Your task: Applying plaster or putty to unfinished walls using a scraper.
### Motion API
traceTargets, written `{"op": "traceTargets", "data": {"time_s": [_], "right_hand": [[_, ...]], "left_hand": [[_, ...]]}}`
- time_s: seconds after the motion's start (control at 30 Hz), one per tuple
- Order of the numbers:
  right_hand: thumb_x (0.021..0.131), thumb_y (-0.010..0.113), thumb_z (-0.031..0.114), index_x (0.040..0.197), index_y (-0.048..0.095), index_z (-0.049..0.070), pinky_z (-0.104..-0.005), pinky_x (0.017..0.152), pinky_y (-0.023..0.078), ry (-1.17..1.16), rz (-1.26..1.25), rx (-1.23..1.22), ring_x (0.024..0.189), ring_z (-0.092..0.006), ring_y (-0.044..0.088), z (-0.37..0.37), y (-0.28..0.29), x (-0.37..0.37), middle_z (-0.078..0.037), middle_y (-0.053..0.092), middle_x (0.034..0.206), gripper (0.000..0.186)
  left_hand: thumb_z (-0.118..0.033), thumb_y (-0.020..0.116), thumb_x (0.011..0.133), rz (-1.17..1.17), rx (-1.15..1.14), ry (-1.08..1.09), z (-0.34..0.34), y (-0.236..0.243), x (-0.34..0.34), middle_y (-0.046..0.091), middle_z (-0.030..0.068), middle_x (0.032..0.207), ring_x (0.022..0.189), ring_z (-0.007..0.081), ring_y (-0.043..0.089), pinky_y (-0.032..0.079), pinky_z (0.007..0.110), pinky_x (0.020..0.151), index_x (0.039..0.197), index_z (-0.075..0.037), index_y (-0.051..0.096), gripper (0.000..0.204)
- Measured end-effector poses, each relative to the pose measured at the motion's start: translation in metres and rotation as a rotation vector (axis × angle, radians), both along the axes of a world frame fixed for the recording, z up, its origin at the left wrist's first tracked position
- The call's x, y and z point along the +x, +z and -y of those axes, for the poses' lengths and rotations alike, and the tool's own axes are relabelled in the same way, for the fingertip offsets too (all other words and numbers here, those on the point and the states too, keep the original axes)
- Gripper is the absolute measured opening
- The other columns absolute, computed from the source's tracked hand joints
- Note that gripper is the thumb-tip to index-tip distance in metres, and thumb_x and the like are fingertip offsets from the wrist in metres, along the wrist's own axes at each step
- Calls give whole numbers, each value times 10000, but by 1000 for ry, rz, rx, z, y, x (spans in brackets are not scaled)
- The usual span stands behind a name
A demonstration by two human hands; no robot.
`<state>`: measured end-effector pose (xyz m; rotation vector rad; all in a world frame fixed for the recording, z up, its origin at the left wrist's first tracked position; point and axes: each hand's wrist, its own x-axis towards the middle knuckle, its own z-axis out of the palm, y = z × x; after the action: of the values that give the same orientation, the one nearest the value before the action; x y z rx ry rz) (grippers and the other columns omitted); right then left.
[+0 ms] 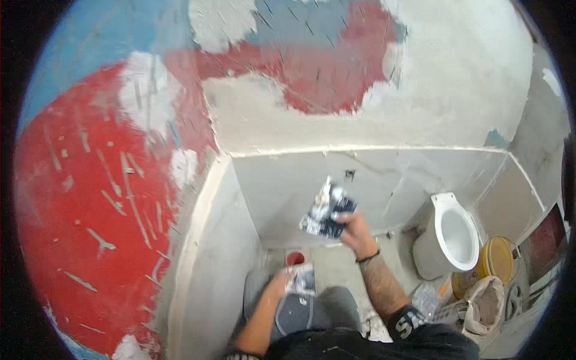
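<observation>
My right hand [357,234] grips a dark, flat spreader [321,219] smeared with lumps of white paste, raised in front of the low grey wall panel. My left hand [277,283] is closed on a smaller flat spreader [302,280], also coated with pale paste, low over my grey-clad knees [318,312]. A small red container [294,259] sits on the floor just beyond it. A small dark fitting [350,174] shows on the grey panel [408,180] above my right hand.
Patchy red, blue and white wall [96,210] rises at left and behind. A white toilet pan [427,255] stands at right, with yellow buckets [497,258], an open sack [483,303] and clear plastic items [426,300] beside it. A ledge [198,240] runs along the left.
</observation>
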<state>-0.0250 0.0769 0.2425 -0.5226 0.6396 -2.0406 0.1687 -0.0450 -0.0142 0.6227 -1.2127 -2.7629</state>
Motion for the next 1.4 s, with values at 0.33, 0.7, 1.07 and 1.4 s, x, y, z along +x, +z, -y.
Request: {"op": "traceTargets", "data": {"time_s": [0.33,0.7,1.07,1.4], "right_hand": [[724,468,-56,1111,561,26,-397,854,466,-1329,-1998,-305,985,-361,569,164,379,-39,-180,570,1064,406],[769,528,68,1175,525,101,-487,892,397,-1824,-2401,257,1031,-285,532,243,392,-37,-98,528,1088,408],[789,523,86,1187,519,60,-524,983,301,-1363,-2488,242,1118,-303,452,228,205,-12,-124,475,1166,398],[783,535,87,1179,528,169,-517,765,461,-1793,-2338,120,967,-337,572,228,421,-16,-129,553,1079,405]], "left_hand": [[-122,556,875,-6,233,176,-19,-16,56,660,89,940,794,206,656,541,337,711,1076,21,583,249],[-105,539,846,52,211,123,-10,-14,58,646,104,943,766,216,649,543,369,699,1125,7,541,301],[-84,533,874,12,234,164,-12,1,57,645,136,1018,852,252,647,531,384,765,1165,37,524,315],[-123,543,881,-46,237,108,-9,-18,52,650,124,918,759,234,643,540,381,698,1072,17,568,238]]}}
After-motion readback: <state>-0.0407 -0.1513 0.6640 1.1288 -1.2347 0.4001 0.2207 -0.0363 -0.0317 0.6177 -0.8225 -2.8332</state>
